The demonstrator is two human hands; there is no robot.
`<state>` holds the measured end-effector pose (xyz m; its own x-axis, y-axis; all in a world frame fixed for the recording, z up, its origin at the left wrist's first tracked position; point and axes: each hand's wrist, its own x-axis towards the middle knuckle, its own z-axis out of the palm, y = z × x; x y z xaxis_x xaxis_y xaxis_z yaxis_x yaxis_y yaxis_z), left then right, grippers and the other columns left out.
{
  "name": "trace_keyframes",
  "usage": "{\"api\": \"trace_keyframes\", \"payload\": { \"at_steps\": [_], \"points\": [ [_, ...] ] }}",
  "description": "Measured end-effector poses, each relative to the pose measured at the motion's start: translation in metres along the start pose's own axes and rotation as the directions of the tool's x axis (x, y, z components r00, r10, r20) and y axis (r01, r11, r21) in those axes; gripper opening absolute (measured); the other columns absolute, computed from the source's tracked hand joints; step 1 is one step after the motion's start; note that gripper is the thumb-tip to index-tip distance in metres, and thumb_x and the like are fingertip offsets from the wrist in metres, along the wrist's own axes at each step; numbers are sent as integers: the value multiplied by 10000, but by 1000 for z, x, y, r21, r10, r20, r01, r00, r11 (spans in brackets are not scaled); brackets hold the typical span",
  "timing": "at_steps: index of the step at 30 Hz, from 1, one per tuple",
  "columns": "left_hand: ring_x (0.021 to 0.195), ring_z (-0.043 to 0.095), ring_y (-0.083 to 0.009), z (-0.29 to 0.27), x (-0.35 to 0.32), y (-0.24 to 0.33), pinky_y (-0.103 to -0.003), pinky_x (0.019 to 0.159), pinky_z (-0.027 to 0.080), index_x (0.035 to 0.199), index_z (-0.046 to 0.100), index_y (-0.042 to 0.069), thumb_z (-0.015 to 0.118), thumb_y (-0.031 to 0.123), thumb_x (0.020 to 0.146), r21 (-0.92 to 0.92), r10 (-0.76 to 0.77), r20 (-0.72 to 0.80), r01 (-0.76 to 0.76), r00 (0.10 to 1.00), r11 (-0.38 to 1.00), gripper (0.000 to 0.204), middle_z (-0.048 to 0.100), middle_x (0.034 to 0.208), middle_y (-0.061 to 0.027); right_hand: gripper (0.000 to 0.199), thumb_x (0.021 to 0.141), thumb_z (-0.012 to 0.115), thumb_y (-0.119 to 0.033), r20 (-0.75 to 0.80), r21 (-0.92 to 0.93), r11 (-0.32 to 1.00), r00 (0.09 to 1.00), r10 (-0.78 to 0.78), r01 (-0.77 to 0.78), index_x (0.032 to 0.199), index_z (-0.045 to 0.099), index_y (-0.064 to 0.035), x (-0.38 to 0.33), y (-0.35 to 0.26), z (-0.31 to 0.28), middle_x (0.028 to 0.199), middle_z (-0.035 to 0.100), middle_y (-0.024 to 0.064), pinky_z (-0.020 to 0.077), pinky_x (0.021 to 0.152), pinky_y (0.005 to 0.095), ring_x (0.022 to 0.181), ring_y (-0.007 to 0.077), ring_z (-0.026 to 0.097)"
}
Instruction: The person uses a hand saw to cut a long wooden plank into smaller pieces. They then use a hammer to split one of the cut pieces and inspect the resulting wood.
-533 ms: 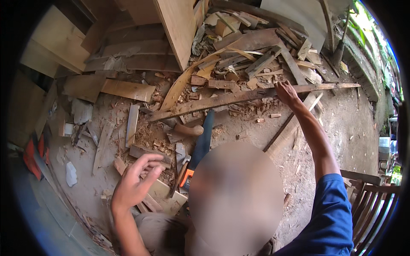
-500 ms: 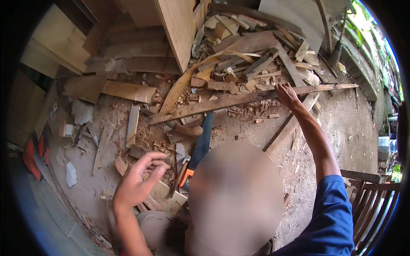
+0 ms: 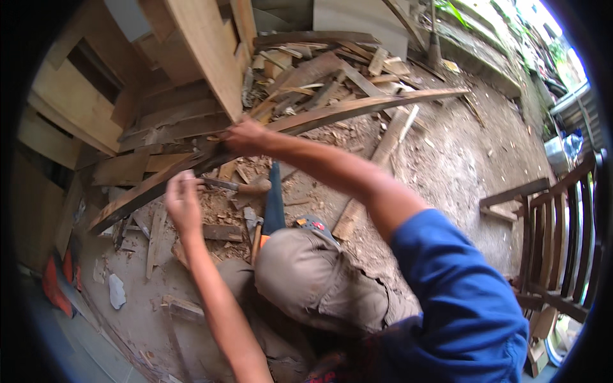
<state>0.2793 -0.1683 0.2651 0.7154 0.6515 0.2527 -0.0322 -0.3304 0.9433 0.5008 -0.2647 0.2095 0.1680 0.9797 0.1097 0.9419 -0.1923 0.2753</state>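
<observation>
A long, worn wooden plank (image 3: pixel 357 110) runs slantwise across the view, its left end low and its right end over the scrap pile. My right hand (image 3: pixel 246 136) is closed around it left of its middle, the arm reaching across from the right. My left hand (image 3: pixel 184 195) is raised at the plank's lower edge, fingers up and loosely bent, slightly blurred; whether it touches the wood is unclear. Just right of that hand lies a tool with a thick wooden handle (image 3: pixel 254 186). A handsaw with a dark blue blade (image 3: pixel 274 201) and a hammer (image 3: pixel 251 220) lie before my knee.
Scrap wood (image 3: pixel 319 80) is heaped at the back, beside a tall wooden panel (image 3: pixel 204 57). Offcuts and shavings litter the ground. A slatted wooden chair (image 3: pixel 559 236) stands at right; a red-orange item (image 3: pixel 57 281) lies at far left.
The plank has shifted left and toward me, and its left end now reaches past my left hand. My right hand moved left with it; my left hand rose to its edge. The view turned right.
</observation>
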Motion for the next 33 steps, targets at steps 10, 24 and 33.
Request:
{"api": "trace_keyframes", "payload": {
  "at_steps": [10,24,33],
  "points": [
    [691,598,-99,-86,-8,-54,-223,592,473,1103,631,34,600,289,973,-51,-315,-270,314,910,948,288,660,858,-41,355,875,559,-242,305,280,917,932,196,-285,1200,609,-107,-72,-43,70,1240,606,140,459,895,472,1147,259,599],
    [732,584,-100,-43,9,-43,-247,652,469,1146,617,44,587,320,983,-85,-396,-107,389,912,917,322,625,853,-25,525,785,715,-518,631,571,-443,25,775,-691,944,731,-17,-308,48,260,999,706,223,517,876,424,990,362,676],
    [722,556,-103,-22,24,-40,-257,679,454,1112,605,44,557,319,993,-78,-437,15,436,899,896,304,602,815,-14,800,787,750,-577,567,704,-658,-346,747,-267,1126,567,124,-227,70,340,1006,646,189,533,633,332,772,207,644]
  ]
}}
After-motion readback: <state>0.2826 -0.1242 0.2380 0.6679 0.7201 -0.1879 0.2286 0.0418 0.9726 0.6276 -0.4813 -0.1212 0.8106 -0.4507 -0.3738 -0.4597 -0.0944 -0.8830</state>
